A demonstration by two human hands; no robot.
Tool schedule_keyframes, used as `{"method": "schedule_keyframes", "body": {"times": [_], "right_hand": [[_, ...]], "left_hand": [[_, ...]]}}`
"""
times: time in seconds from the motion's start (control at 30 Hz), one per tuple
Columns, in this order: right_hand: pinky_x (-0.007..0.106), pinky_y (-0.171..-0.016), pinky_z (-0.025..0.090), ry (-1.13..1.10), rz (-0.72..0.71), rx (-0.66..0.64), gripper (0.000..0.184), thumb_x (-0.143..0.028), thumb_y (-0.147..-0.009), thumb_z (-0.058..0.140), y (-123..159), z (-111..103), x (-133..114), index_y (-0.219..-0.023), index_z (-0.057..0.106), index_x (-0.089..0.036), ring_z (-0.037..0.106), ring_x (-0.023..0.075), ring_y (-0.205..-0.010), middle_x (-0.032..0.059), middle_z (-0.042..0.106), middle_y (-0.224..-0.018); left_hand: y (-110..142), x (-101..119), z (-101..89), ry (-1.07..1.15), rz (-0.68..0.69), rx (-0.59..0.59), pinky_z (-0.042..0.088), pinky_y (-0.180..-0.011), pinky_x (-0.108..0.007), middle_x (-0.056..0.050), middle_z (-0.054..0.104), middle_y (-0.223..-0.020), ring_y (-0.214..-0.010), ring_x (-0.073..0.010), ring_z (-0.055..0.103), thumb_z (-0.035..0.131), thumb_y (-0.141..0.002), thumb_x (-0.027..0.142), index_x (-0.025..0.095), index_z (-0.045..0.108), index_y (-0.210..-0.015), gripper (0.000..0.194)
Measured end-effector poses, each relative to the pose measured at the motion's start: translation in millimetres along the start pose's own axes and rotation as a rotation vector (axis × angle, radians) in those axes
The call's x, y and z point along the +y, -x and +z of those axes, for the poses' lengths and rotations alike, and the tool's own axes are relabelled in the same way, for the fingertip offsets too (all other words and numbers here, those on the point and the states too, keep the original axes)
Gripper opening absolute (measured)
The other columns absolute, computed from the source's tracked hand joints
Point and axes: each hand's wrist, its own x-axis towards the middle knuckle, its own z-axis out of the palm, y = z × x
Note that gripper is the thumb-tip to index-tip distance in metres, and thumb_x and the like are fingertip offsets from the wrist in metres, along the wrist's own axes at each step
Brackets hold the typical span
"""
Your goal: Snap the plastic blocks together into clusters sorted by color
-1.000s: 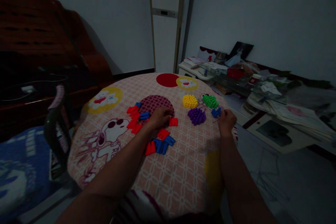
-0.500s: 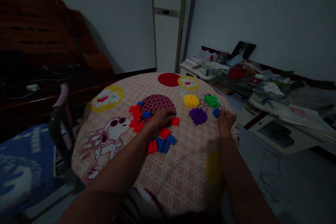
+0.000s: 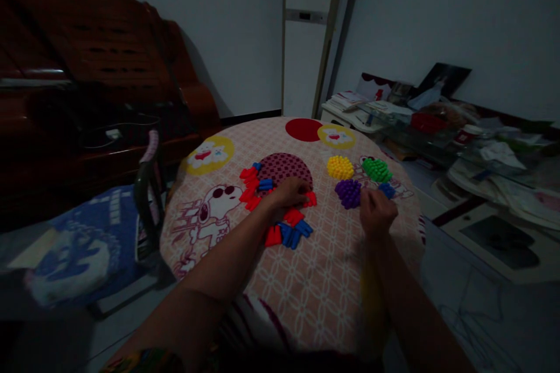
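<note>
My left hand [image 3: 294, 191] rests over the near right edge of the dark dotted circle printed on the cloth, its fingers curled down. Close by its fingertips lies a red plastic piece [image 3: 311, 198]; whether they touch is unclear. My right hand [image 3: 378, 211] is closed in a pinch, and whatever it grips is hidden. It is just right of a purple bead cluster [image 3: 349, 193] and in front of a small blue cluster [image 3: 387, 190]. Yellow beads [image 3: 340, 167] and green beads [image 3: 377, 169] form clusters behind. Red pieces [image 3: 249, 178] and blue pieces [image 3: 290, 236] lie around my left hand.
The round table has a patterned cloth [image 3: 306, 291]. A chair with a blue cushion [image 3: 109, 227] stands at the left, before a wooden bench [image 3: 114, 52]. At the right, a cluttered glass-topped cabinet [image 3: 437, 134] holds papers, bags and a cup.
The view has turned left, so the scene sits further right. My right hand has moved left and nearer, away from the blue cluster towards the purple one. My left hand has stayed near the red piece.
</note>
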Motion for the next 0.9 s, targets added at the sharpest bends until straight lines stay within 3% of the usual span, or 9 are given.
{"method": "schedule_keyframes", "body": {"times": [0.13, 0.23, 0.3, 0.4, 0.57, 0.7, 0.8, 0.9], "right_hand": [[0.026, -0.064, 0.041, -0.253, -0.262, -0.341, 0.024, -0.028, -0.098, 0.054, 17.0, 12.0, -41.4, -0.079, 0.065, -0.018, 0.059, 0.0136, -0.064, 0.0039, 0.065, -0.069], [0.027, -0.064, 0.041, -0.331, -0.376, -0.595, 0.027, -0.042, -0.095, 0.059, 26.9, 18.2, -59.1, -0.086, 0.067, -0.018, 0.062, 0.0157, -0.068, 0.0056, 0.068, -0.075], [0.028, -0.064, 0.041, -0.317, -0.411, -0.712, 0.034, -0.051, -0.093, 0.060, 29.7, 20.2, -64.1, -0.087, 0.068, -0.018, 0.062, 0.0171, -0.069, 0.0066, 0.069, -0.076], [0.028, -0.066, 0.042, -0.308, -0.416, -0.799, 0.034, -0.050, -0.093, 0.058, 30.7, 21.2, -66.6, -0.087, 0.068, -0.019, 0.062, 0.0177, -0.070, 0.0070, 0.069, -0.078], [0.028, -0.067, 0.044, -0.401, -0.303, -0.818, 0.020, -0.039, -0.088, 0.064, 32.0, 19.8, -70.0, -0.093, 0.064, -0.020, 0.061, 0.0169, -0.071, 0.0052, 0.069, -0.083], [0.025, -0.061, 0.042, -0.477, -0.188, -0.769, 0.008, -0.029, -0.086, 0.061, 29.6, 16.6, -71.1, -0.087, 0.058, -0.021, 0.057, 0.0133, -0.063, 0.0010, 0.065, -0.076], [0.024, -0.060, 0.044, -0.498, -0.068, -0.624, 0.007, -0.028, -0.084, 0.060, 22.2, 13.4, -64.9, -0.085, 0.057, -0.022, 0.057, 0.0123, -0.061, -0.0002, 0.063, -0.074], [0.025, -0.061, 0.047, -0.446, 0.115, -0.378, 0.010, -0.030, -0.083, 0.062, 11.5, 8.8, -49.0, -0.086, 0.058, -0.022, 0.059, 0.0129, -0.062, -0.0001, 0.063, -0.074]], "left_hand": [[0.6, -5.6, -5.7, -0.017, -0.079, 0.081, 0.045, -0.071, -0.025, -0.004, 0.073, -0.086, -0.077, -0.0168, 0.063, 0.063, -0.078, 0.018, 0.013, 0.075, -0.101, 0.027], [1.5, -14.6, -11.7, -0.020, -0.119, 0.177, 0.047, -0.078, -0.027, -0.006, 0.075, -0.095, -0.085, -0.0189, 0.065, 0.063, -0.079, 0.018, 0.013, 0.074, -0.106, 0.030], [2.3, -21.1, -15.0, -0.019, -0.128, 0.202, 0.048, -0.080, -0.028, -0.007, 0.075, -0.098, -0.086, -0.0198, 0.066, 0.064, -0.080, 0.020, 0.013, 0.074, -0.108, 0.031], [2.8, -28.8, -17.5, -0.059, -0.146, 0.216, 0.049, -0.080, -0.030, -0.008, 0.075, -0.099, -0.087, -0.0213, 0.066, 0.066, -0.079, 0.022, 0.013, 0.074, -0.106, 0.030], [1.9, -29.5, -15.4, -0.057, -0.106, 0.182, 0.048, -0.080, -0.028, -0.007, 0.075, -0.101, -0.089, -0.0205, 0.066, 0.065, -0.081, 0.024, 0.014, 0.074, -0.109, 0.031], [0.8, -21.5, -9.8, -0.041, -0.048, 0.124, 0.047, -0.079, -0.027, -0.006, 0.075, -0.099, -0.088, -0.0202, 0.066, 0.062, -0.082, 0.025, 0.015, 0.073, -0.108, 0.030], [0.9, -17.6, -7.2, -0.061, -0.055, 0.132, 0.047, -0.078, -0.027, -0.006, 0.075, -0.097, -0.087, -0.0205, 0.066, 0.061, -0.081, 0.025, 0.016, 0.074, -0.104, 0.028], [1.1, -18.2, -6.6, -0.024, -0.059, 0.121, 0.046, -0.073, -0.026, -0.005, 0.075, -0.095, -0.083, -0.0189, 0.066, 0.058, -0.082, 0.025, 0.017, 0.073, -0.107, 0.030]]}}
